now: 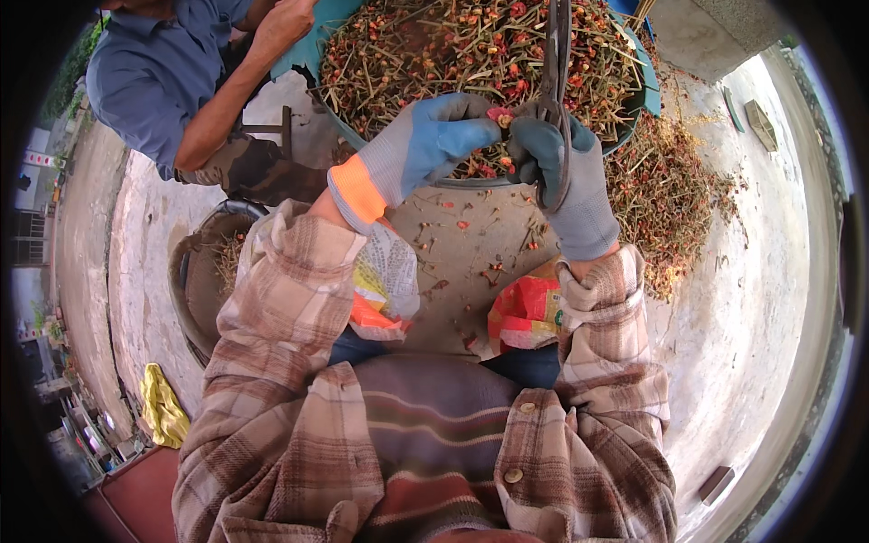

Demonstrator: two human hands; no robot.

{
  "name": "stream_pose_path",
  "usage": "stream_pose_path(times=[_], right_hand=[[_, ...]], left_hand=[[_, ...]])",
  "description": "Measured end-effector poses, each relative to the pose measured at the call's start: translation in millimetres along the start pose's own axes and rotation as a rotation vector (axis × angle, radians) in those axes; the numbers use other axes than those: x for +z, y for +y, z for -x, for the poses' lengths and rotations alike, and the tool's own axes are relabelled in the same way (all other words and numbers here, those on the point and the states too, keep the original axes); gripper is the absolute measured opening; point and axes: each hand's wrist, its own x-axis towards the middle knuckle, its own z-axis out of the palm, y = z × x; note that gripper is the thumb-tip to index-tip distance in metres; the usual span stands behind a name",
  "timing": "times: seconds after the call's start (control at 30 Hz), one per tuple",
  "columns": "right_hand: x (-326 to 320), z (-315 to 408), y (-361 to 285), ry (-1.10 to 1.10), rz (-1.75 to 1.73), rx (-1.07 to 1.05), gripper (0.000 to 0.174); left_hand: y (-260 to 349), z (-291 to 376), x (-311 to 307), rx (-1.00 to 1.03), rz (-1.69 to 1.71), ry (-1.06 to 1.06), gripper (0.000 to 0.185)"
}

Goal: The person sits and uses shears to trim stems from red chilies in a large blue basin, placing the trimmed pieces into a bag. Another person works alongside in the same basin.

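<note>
A wide round container (336, 129) with a bluish-green rim stands before me, heaped with dried red-and-orange plant heads on stalks (421, 54). Over its near edge, my left hand (441, 136), in a blue and grey glove with an orange cuff, pinches a small red and yellowish plant head (502, 117) between thumb and fingers. My right hand (570, 163), in a grey glove with a dark palm, is closed around the handles of metal scissors (555, 88), whose blades point away from me over the heap. Its fingertips are beside the plant head.
A person (156, 81) in a blue shirt sits at the upper left. Below them stands a basket (193, 292) with some stalks. A pile of stalks (669, 197) lies on the floor at the right, near a concrete block (713, 34). A yellow cloth (163, 407) lies at the lower left.
</note>
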Motion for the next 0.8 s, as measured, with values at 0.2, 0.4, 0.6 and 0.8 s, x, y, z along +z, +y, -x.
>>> stream_pose_path(times=[0.2,0.4,0.6,0.8], right_hand=[[-15.9,2.9,-0.7,-0.126,0.082,-0.087,0.011],[-25.7,5.6,-1.8,-0.189,0.075,-0.005,0.017],[-17.2,13.1,-12.6,-0.095,0.141,0.102,0.029],[-26.7,8.2,-6.3,-0.108,0.131,0.154,0.031]], left_hand=[[-23.7,-10.4,-10.3,0.236,-0.226,-0.125,0.029],[-1.6,-1.1,-12.7,0.094,-0.177,-0.119,0.029],[-11.1,-6.3,-3.4,0.278,-0.331,-0.126,0.029],[-10.6,-3.5,-0.2,0.118,-0.3,-0.181,0.023]])
